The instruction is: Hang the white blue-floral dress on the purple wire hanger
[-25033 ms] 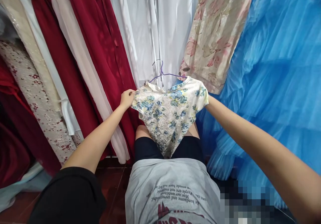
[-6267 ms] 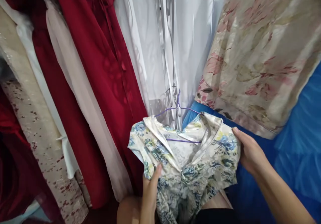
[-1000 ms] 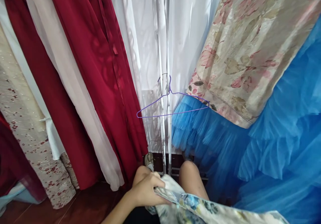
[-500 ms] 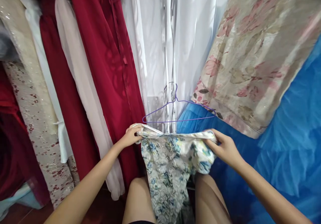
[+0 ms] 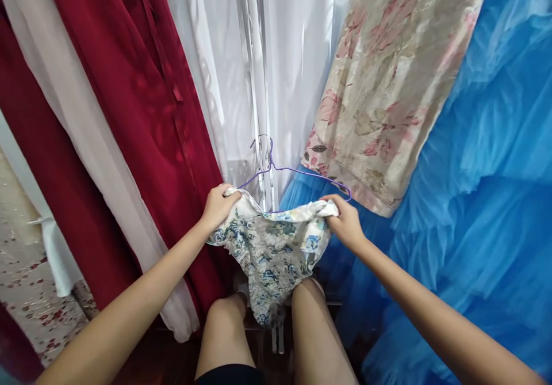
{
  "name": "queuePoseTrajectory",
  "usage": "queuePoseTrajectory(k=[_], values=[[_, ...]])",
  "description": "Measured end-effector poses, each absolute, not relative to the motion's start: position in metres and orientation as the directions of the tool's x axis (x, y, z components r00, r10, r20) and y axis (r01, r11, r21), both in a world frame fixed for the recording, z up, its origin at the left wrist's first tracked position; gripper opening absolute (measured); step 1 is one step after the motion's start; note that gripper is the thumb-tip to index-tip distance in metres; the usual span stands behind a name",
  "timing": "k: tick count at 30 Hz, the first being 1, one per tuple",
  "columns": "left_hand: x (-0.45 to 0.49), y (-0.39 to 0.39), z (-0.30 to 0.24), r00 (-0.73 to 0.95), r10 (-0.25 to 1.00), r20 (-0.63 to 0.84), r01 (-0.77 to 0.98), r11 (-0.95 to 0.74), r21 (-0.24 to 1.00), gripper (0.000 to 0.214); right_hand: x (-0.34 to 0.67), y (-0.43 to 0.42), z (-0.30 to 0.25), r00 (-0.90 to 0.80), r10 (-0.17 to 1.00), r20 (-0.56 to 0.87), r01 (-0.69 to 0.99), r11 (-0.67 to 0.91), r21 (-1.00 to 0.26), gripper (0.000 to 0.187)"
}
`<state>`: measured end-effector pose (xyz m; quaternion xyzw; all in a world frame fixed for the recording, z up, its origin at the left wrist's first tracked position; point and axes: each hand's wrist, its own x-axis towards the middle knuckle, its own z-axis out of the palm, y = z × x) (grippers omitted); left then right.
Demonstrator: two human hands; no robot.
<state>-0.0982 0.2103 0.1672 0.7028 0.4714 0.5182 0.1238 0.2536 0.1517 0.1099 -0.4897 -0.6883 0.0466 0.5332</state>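
A white garment with a blue and green floral print (image 5: 271, 258) hangs between my hands, its top edge stretched sideways. My left hand (image 5: 219, 205) is closed on its upper left corner. On the other side my right hand (image 5: 345, 218) pinches the upper right corner, where the cloth is bunched. Just behind the garment's top edge hangs a purple wire hanger (image 5: 293, 169), its lower bar partly covered by the cloth. The hanger's hook is at a white vertical pole or strap. Whether the garment touches the hanger I cannot tell.
Long dark red dresses (image 5: 125, 97) and a pale pink one (image 5: 86, 120) hang on the left. White drapery (image 5: 297, 57) is behind the hanger. A beige floral dress (image 5: 379, 97) and a ruffled blue gown (image 5: 487, 201) are on the right. My knees (image 5: 228, 327) are below the garment.
Both hands have raised the garment toward the hanger, so its top edge now overlaps the lower bar. The garment's lower end has risen between my knees. The view has turned to the right.
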Motion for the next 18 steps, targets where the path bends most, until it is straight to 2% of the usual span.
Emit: queuePoseTrajectory(k=[3, 6, 8, 9, 11, 12, 15, 18], values=[[-0.089, 0.207, 0.162, -0.021, 0.803, 0.595, 0.485, -0.512, 0.708, 0.02, 0.27, 0.141, 0.125, 0.262, 0.646, 0.717, 0.611, 0.463, -0.642, 0.056], [-0.088, 0.203, 0.163, 0.003, 0.811, 0.585, 0.472, -0.517, 0.714, 0.022, 0.28, 0.137, 0.147, 0.289, 0.629, 0.722, 0.66, 0.416, -0.626, 0.064], [-0.09, 0.2, 0.166, 0.016, 0.811, 0.584, 0.467, -0.523, 0.713, 0.023, 0.284, 0.137, 0.163, 0.263, 0.64, 0.722, 0.73, 0.358, -0.582, 0.057], [-0.092, 0.199, 0.168, 0.024, 0.813, 0.581, 0.466, -0.524, 0.713, 0.023, 0.287, 0.138, 0.17, 0.245, 0.66, 0.71, 0.762, 0.321, -0.562, 0.048], [-0.096, 0.198, 0.173, 0.035, 0.822, 0.569, 0.476, -0.514, 0.714, 0.027, 0.295, 0.143, 0.182, 0.216, 0.739, 0.639, 0.788, 0.254, -0.56, 0.027], [-0.099, 0.198, 0.175, 0.034, 0.828, 0.56, 0.484, -0.503, 0.716, 0.029, 0.299, 0.145, 0.186, 0.196, 0.797, 0.572, 0.766, 0.24, -0.597, 0.026], [-0.109, 0.201, 0.183, 0.005, 0.824, 0.566, 0.478, -0.499, 0.722, 0.029, 0.307, 0.148, 0.194, 0.06, 0.951, 0.304, 0.512, 0.232, -0.827, 0.029], [-0.118, 0.206, 0.189, -0.054, 0.802, 0.594, 0.353, -0.541, 0.763, 0.016, 0.299, 0.145, 0.194, -0.037, 0.989, 0.142, 0.135, 0.146, -0.98, 0.02]])
